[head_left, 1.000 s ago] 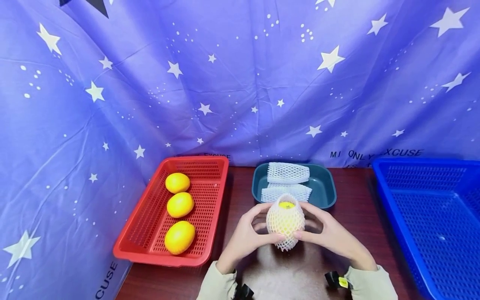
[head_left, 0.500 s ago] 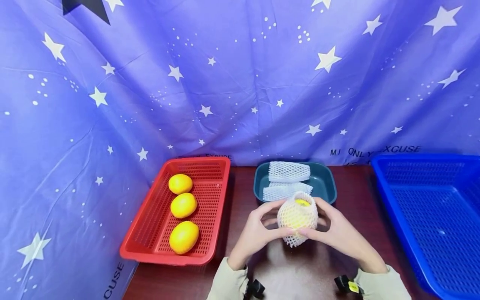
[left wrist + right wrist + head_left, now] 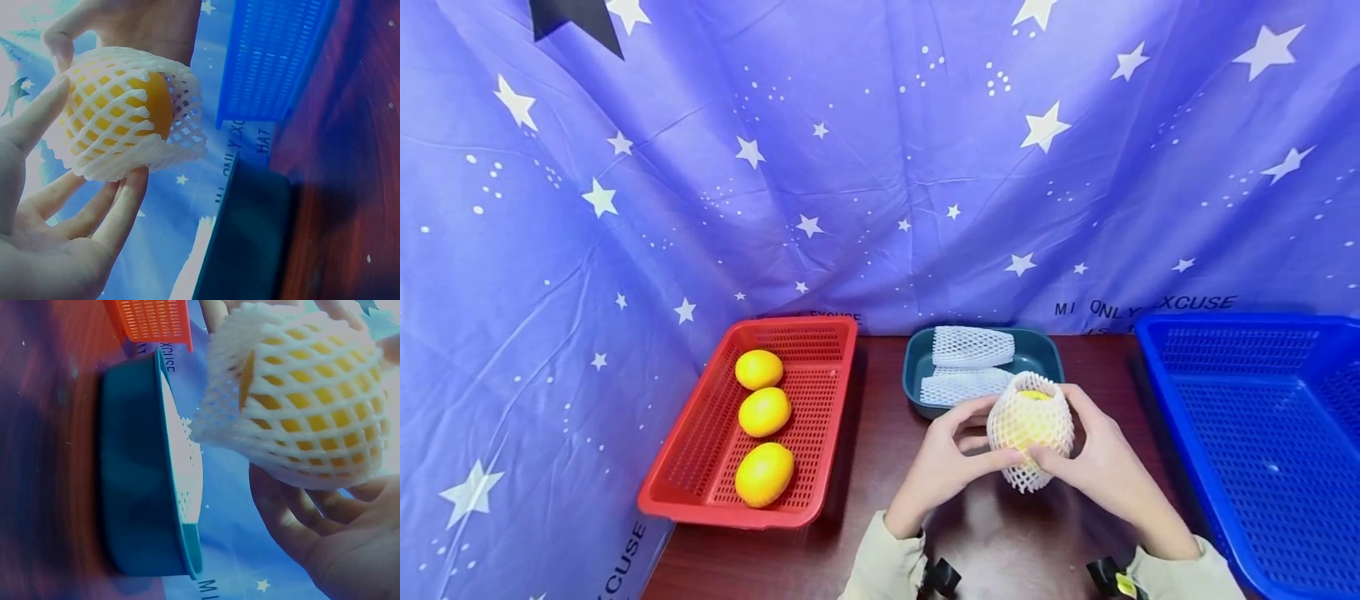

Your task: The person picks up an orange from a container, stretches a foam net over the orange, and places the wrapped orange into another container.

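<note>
Both hands hold an orange (image 3: 157,103) wrapped in a white foam net sleeve (image 3: 1028,433), raised over the table. My left hand (image 3: 946,458) grips its left side, the thumb on the near face and the fingers behind. From the right, my right hand (image 3: 1105,467) grips it likewise, the two thumbs close together in front. The fruit's top shows through the sleeve's mouth in the head view; elsewhere yellow shows through the mesh. Just behind the hands stands a dark green tray (image 3: 1043,363) with flat foam net sleeves (image 3: 973,346) in it.
At the left, a red basket (image 3: 651,500) holds three bare oranges (image 3: 764,475). A large blue basket (image 3: 1195,467) stands at the right. A star-printed blue curtain (image 3: 865,167) hangs behind and to the left of the table (image 3: 880,450).
Both hands have carried the sleeved orange to the right and slightly up, away from the red basket and nearer the blue one. The camera view has shifted a little.
</note>
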Action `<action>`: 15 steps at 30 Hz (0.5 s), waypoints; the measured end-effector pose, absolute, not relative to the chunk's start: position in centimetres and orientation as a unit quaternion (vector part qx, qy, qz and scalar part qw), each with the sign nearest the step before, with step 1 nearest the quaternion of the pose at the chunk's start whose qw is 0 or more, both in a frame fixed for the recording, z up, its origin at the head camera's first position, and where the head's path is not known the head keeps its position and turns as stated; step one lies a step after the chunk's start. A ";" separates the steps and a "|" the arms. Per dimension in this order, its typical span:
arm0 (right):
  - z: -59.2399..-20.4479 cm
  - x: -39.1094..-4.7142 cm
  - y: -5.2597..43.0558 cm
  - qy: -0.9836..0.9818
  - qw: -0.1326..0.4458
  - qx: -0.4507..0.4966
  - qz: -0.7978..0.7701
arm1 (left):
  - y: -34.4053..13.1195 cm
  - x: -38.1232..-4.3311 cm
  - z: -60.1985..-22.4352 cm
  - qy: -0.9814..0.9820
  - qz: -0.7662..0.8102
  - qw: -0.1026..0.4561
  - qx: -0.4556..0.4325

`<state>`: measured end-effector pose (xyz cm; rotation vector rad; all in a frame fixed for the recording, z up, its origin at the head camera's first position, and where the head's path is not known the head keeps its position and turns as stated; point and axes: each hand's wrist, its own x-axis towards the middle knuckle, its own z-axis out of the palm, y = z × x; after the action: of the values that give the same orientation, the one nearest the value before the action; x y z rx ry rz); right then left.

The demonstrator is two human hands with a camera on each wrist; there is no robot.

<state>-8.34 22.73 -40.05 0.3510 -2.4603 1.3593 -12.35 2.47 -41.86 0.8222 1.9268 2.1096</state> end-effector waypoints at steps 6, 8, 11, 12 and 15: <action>-39.5 -8.3 23.5 -0.878 0.166 0.084 0.441 | 3.5 -12.3 -41.7 0.629 0.719 0.088 0.283; -39.3 -8.3 23.8 -0.884 0.165 0.073 0.432 | 3.8 -12.3 -41.6 0.628 0.720 0.096 0.280; -39.2 -8.2 24.3 -0.887 0.168 0.065 0.426 | 4.2 -12.3 -41.6 0.626 0.722 0.106 0.277; -39.1 -8.1 24.5 -0.887 0.168 0.065 0.426 | 4.3 -12.2 -41.6 0.625 0.722 0.107 0.276; -39.3 -7.8 24.8 -0.885 0.169 0.068 0.427 | 4.6 -12.1 -41.8 0.624 0.723 0.111 0.276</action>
<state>-7.77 24.82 -39.27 0.1943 -2.5166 1.2147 -12.13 4.57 -41.80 0.8108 1.8325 2.1231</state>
